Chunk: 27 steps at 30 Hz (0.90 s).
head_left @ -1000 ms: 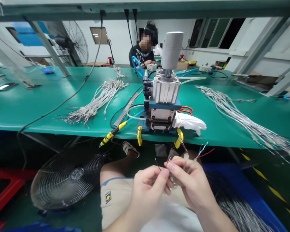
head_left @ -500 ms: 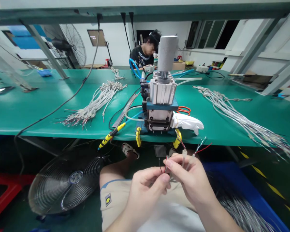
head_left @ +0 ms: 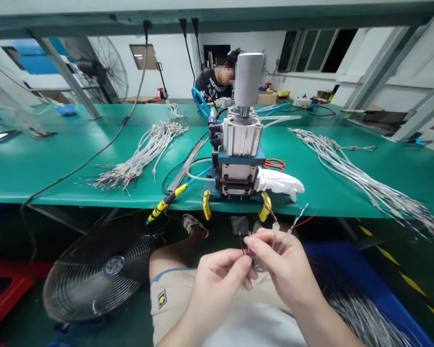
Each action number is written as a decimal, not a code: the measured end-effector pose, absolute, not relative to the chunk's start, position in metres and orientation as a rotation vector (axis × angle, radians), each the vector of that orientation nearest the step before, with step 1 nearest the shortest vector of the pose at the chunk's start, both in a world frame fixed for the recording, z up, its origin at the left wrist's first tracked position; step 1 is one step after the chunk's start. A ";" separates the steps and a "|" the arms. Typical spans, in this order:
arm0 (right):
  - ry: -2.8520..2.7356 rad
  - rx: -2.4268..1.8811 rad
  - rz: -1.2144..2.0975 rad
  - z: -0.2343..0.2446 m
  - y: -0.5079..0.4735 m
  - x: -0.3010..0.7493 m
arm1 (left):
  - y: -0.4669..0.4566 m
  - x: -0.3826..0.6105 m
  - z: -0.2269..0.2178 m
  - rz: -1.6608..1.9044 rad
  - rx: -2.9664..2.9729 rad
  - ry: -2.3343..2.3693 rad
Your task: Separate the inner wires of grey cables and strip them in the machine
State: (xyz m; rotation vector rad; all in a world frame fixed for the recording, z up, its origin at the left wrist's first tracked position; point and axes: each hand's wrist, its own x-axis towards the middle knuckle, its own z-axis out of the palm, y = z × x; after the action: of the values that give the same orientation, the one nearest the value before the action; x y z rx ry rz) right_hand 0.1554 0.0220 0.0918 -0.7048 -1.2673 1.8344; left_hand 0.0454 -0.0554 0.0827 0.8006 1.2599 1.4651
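Above my lap, my left hand (head_left: 226, 274) pinches thin dark and red wires (head_left: 246, 245) between thumb and forefinger. My right hand (head_left: 284, 265) closes on the same wire ends from the other side, its fingertips touching them. Two pale cables with clear connectors (head_left: 276, 229) also run through my right hand; their stripped-out red, white and dark cores (head_left: 300, 219) fan out above the knuckles. Just beyond stands a pneumatic press-like machine (head_left: 240, 137) with a knurled grey cylinder on top, at the edge of the green bench (head_left: 159, 190).
Bundles of white cables lie left (head_left: 141, 154) and right (head_left: 361, 178) of the machine. A yellow-black air tool (head_left: 166, 205) hangs over the bench edge. Below are a floor fan (head_left: 104, 274) and a blue bin (head_left: 350, 270) holding many cables. Another person (head_left: 217, 82) sits across the bench.
Both hands stay nearly in place. The dark wire between my fingertips has shifted slightly to the right and stands more upright; the fingers of my left hand have moved a little.
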 end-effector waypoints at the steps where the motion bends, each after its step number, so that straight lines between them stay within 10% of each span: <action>1: -1.262 -0.713 1.824 0.091 0.022 0.155 | -0.055 0.046 0.082 1.480 0.752 1.239; 27: -0.895 -0.560 2.446 0.076 0.023 0.155 | -0.054 0.039 0.085 1.462 0.479 0.828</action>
State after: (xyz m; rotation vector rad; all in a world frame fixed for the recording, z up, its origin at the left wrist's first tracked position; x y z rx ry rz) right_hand 0.1550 0.0227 0.0759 -0.5604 -0.8953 2.4462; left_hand 0.0385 -0.0542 0.0847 0.4787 0.8281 1.4623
